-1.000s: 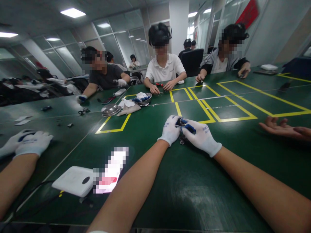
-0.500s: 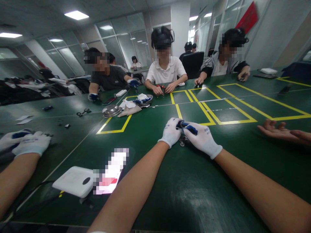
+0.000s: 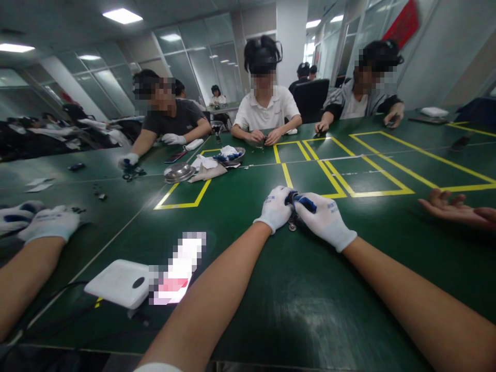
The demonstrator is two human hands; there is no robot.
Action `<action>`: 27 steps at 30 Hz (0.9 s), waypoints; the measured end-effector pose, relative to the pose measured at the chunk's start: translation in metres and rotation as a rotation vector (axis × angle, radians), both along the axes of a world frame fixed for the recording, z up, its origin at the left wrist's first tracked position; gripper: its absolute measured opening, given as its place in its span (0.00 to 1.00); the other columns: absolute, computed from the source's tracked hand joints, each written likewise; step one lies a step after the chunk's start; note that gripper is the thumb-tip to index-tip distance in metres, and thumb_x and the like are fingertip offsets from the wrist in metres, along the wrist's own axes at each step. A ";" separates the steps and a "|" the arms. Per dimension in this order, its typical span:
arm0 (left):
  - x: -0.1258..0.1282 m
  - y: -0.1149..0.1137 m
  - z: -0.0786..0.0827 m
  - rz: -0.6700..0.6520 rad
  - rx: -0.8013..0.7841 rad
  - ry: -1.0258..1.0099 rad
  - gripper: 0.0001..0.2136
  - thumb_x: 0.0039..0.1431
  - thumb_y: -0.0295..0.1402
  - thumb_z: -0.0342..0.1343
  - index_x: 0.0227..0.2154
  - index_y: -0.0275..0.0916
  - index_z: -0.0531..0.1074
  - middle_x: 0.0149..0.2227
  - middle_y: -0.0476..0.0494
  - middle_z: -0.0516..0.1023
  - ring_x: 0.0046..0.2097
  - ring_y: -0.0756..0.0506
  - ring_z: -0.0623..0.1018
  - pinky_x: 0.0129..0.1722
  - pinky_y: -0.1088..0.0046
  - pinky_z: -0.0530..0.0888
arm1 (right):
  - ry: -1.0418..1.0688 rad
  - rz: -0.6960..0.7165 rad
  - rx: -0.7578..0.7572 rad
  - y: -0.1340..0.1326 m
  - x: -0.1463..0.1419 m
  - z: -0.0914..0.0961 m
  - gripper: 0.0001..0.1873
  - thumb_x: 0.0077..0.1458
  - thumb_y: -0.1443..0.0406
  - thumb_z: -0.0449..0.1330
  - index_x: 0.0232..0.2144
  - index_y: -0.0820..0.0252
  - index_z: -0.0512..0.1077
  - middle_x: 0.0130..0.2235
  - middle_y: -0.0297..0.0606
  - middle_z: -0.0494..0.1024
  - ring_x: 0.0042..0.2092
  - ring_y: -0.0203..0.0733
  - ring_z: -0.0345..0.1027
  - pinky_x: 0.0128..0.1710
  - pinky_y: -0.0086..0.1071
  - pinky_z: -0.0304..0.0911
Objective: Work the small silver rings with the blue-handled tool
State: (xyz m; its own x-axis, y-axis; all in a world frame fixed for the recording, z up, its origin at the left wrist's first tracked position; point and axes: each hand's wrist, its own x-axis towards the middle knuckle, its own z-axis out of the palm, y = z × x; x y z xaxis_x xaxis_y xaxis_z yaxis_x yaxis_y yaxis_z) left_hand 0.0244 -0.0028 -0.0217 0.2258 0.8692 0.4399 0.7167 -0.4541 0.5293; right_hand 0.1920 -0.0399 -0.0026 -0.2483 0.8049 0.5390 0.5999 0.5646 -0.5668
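Both my hands wear white gloves and meet over the green table [image 3: 294, 310]. My left hand [image 3: 274, 207] is closed around a small dark part that it holds against my right hand. My right hand [image 3: 324, 221] is closed on a blue-handled tool [image 3: 305, 202], whose tip points at that part. A small metal piece [image 3: 292, 226] shows just under the two hands; whether it rests on the table I cannot tell.
A white box [image 3: 118, 282] and a lit phone [image 3: 176, 271] lie at near left with a black cable. A neighbour's gloved hands [image 3: 41, 222] rest at left, a bare hand [image 3: 457, 209] at right. Metal bowls [image 3: 179, 173] and cloths sit farther back; three people work opposite.
My hands stay together on the tool and part with only slight shifts. The view has tilted a little. The person opposite at left has moved a gloved hand outward along the table.
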 end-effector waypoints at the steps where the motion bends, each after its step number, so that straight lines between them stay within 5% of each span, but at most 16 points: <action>1: 0.000 0.000 0.000 0.002 0.007 -0.008 0.15 0.58 0.26 0.57 0.48 0.39 0.76 0.50 0.39 0.77 0.53 0.41 0.76 0.58 0.63 0.73 | -0.001 0.003 0.014 0.000 0.000 0.000 0.12 0.63 0.59 0.58 0.37 0.60 0.79 0.40 0.43 0.83 0.41 0.49 0.76 0.43 0.38 0.67; 27: 0.002 -0.002 0.001 0.033 0.012 -0.077 0.17 0.55 0.24 0.58 0.49 0.39 0.74 0.51 0.39 0.76 0.54 0.41 0.76 0.58 0.63 0.73 | 0.027 0.047 0.058 -0.002 0.001 0.002 0.13 0.63 0.60 0.59 0.43 0.59 0.81 0.46 0.43 0.84 0.47 0.50 0.79 0.48 0.39 0.72</action>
